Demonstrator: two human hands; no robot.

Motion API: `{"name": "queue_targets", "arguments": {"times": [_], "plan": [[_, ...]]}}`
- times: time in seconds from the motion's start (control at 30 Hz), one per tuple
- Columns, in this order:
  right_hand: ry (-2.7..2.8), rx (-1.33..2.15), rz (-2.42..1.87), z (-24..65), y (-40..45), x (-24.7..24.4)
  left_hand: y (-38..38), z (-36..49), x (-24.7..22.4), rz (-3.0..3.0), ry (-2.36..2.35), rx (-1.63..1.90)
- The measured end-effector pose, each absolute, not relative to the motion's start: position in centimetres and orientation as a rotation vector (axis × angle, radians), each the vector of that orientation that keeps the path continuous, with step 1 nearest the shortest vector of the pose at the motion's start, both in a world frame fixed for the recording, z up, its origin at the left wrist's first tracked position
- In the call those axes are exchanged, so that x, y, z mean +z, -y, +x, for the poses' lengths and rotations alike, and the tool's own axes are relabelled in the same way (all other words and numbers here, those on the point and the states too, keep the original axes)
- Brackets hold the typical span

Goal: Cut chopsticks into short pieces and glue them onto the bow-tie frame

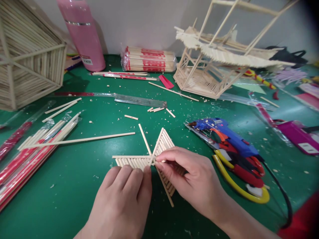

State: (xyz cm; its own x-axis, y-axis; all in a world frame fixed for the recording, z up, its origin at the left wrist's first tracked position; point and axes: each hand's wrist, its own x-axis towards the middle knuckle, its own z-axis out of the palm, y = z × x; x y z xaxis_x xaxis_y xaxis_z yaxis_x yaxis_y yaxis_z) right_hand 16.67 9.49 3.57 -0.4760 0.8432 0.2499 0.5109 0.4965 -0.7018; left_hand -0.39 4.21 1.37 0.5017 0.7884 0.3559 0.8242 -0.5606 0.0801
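Left hand (pixel 122 196) and right hand (pixel 193 177) partly hide the stick frame (pixel 151 159).

No readable text: too blurred on the sticker (pixel 87 60) of the pink bottle (pixel 83 38), red-printed stick bundle (pixel 151 59) and purple box (pixel 292 131)

Framework (pixel 151 159) left of glue gun (pixel 230 134)

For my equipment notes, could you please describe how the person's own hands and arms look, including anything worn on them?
The left hand and right hand are bare: no gloves, rings or watch show. The right forearm shows no sleeve.
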Motion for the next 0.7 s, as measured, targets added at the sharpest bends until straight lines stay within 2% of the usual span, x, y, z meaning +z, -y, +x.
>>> {"name": "queue_targets", "arguments": {"times": [0.7], "plan": [[2.185,0.734,-1.115,16.54,-9.33,3.53,-4.45,-0.07,1.67,-2.613,1.427,-0.599]]}}
